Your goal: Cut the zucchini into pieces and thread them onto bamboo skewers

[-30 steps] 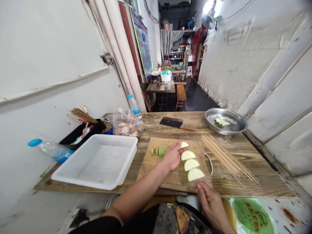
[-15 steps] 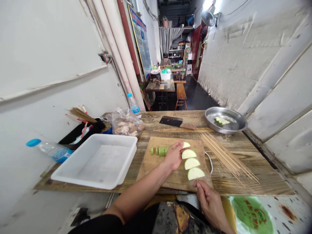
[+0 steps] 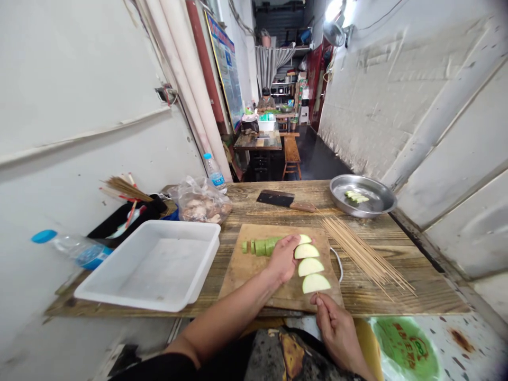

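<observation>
Several half-round pale zucchini slices are threaded in a row on a bamboo skewer, held over the wooden cutting board. My right hand pinches the skewer's near end, just below the lowest slice. At the far end, my left hand has its fingers on the topmost slice, which they partly cover. Left of that hand, cut green zucchini pieces lie in a line on the board. Most of the skewer is hidden inside the slices.
Loose bamboo skewers lie right of the board, below a steel bowl holding some slices. A cleaver lies behind the board. Left are a white plastic tray, a bag of mushrooms and water bottles. A person sits far back.
The view has shifted slightly, so the scene sits a little further left. Both hands keep their hold on the skewer and slice, with little other visible movement.
</observation>
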### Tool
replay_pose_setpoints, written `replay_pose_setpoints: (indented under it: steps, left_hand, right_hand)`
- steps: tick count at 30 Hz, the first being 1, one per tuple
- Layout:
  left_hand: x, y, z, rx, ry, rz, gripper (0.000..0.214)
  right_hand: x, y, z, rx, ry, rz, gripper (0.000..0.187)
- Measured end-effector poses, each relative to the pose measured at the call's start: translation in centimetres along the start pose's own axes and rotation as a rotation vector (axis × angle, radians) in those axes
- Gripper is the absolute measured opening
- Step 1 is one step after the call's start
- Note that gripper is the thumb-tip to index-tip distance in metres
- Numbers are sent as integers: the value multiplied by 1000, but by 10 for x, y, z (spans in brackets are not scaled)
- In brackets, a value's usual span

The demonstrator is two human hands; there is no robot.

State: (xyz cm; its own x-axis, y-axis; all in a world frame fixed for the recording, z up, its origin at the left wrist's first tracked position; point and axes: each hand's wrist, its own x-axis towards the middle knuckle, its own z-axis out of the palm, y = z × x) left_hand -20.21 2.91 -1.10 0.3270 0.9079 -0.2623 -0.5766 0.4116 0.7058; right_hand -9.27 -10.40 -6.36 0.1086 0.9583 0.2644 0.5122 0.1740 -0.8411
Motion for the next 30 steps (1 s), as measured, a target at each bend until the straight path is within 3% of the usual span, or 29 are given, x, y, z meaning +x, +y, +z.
replay_pose_setpoints:
  steps: [3,8,12,15,20,30]
  left_hand:
    - [2,6,7,-22,-47,3,15]
    - [5,13,19,-79,-205,-10,31]
    - [1,-1,20,123,-105,-26,37]
    - [-5,-13,18,177,-114,-102,38]
    - [-14,-27,17,133,-124,-172,42]
    - [-20,-45,16,40,11,-167,41]
  right_hand:
    - [4,2,2,-1,28,26,36]
    - [20,6,4,-4,163,14,38]
    - [24,8,7,30,208,42,39]
    - [24,10,10,39,206,62,38]
    - [23,10,12,3,221,59,39]
    - [25,7,12,-55,241,-10,36]
